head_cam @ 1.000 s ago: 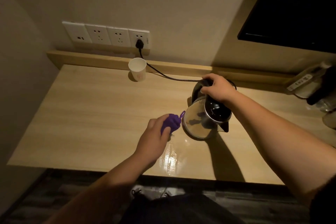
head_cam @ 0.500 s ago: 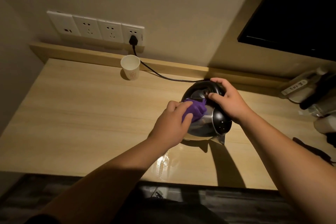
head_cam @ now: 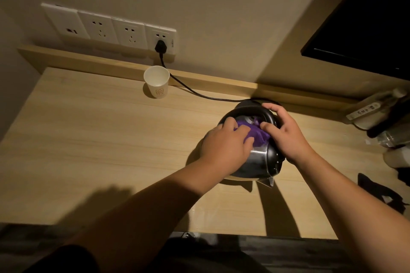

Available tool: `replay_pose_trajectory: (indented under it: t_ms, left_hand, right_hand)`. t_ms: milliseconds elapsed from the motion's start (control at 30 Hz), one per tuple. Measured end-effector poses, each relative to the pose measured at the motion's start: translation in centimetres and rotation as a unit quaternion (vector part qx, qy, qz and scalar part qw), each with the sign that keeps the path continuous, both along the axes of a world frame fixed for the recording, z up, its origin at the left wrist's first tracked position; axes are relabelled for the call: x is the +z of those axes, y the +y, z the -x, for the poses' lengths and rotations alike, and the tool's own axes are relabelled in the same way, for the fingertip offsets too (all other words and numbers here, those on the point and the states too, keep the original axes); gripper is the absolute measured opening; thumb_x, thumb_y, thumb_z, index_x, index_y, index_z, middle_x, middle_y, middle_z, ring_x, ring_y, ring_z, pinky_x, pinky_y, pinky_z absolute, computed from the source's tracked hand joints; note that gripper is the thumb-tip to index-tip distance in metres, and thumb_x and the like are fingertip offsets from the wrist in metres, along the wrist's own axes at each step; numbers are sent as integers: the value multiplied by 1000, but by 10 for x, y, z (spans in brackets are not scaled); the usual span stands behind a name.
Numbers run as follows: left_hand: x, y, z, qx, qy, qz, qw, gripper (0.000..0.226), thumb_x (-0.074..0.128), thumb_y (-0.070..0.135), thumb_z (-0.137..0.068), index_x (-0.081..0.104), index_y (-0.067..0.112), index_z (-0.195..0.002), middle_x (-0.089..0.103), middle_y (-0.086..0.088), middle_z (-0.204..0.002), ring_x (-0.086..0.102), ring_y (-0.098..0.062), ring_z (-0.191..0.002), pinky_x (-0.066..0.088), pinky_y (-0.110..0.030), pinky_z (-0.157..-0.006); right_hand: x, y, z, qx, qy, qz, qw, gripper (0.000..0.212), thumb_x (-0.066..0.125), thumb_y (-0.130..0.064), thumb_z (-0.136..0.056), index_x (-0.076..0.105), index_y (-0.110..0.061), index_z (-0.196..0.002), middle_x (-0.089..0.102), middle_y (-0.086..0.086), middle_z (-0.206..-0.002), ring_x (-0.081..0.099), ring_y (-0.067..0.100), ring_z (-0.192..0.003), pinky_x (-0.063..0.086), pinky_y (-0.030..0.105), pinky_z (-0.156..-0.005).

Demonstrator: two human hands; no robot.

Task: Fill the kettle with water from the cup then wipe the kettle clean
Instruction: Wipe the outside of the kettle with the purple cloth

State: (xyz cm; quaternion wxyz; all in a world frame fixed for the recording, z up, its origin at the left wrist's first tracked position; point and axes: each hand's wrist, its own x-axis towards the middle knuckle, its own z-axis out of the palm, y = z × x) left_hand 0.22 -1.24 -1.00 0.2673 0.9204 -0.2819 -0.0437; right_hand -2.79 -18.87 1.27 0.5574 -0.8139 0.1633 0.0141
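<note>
At centre right of the frame, the steel kettle [head_cam: 257, 159] lies tipped, its long axis running from the handle at top down to the spout at bottom. The left hand [head_cam: 226, 148], away from it a second ago, now presses a purple cloth [head_cam: 259, 134] onto it; wiping has begun. The right hand [head_cam: 286, 133] grips the handle. The cup [head_cam: 156, 82] stands upper left.

Rounded kettle [head_cam: 258, 159]: glossy polished steel body, smooth black plastic handle. Purple cloth [head_cam: 258, 135]: soft, matt, crumpled. White paper cup [head_cam: 157, 82], at kettle's 10 o'clock: matt. Pale wood-grain tabletop [head_cam: 99, 139]: smooth, satin.
</note>
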Motion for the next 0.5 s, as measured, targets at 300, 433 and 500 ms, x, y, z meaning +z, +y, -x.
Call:
replay_pose_trajectory:
  t_ms: [300, 433, 500]
  left_hand:
    - [-35, 33, -50, 61, 105, -74, 990, 35, 35, 41, -100, 55, 21, -119, 49, -5, -114, 51, -16, -81, 45, -31, -66]
    - [-51, 56, -60, 91, 151, -115, 977, 34, 36, 40, -100, 57, 21, -118, 51, -6, -116, 55, -19, -81, 49, -32, -67]
    - [-50, 61, -55, 103, 155, -77, 980, 34, 37, 41, -100, 56, 22, -121, 50, -5, -117, 55, -17, -80, 47, -29, -67]
  right_hand:
    - [1, 5, -1, -24, -6, -2, 1000, 43, 63, -11, -94, 52, -31, -130, 60, -1, -120, 64, 15, -103, 57, 27, -78]
    - [1, 5, 0, -17, 4, 32, 999, 44, 62, -14, -95, 50, -32, -133, 60, -6, -115, 66, 10, -94, 57, 24, -75]
    - [1, 4, -1, -23, 5, 39, 999, 45, 61, -14, -95, 50, -31, -135, 60, -8, -115, 66, 9, -93, 56, 23, -73]
